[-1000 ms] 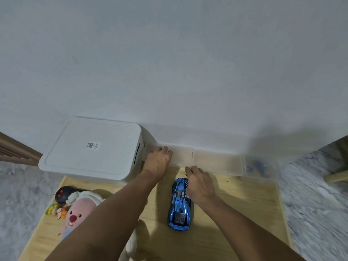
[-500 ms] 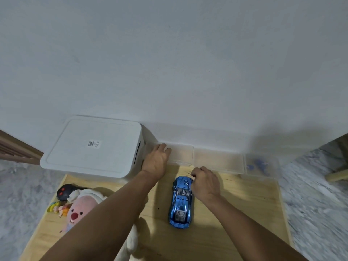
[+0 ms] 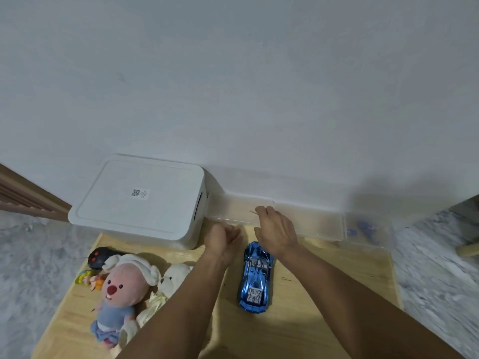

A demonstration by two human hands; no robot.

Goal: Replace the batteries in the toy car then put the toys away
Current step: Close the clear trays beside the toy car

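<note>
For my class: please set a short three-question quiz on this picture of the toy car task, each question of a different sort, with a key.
1. True or false: the blue toy car lies inside the white lidded box.
2. Which toy lies nearest the box's front left corner? A. the black remote control B. the pink plush toy C. the white teddy
3. Fill in: the right hand reaches over the clear plastic ____ standing against the wall, while the left hand hovers beside the car.

Key: 1 false, it stands on the wooden table. 2 A. 3 tray.
</note>
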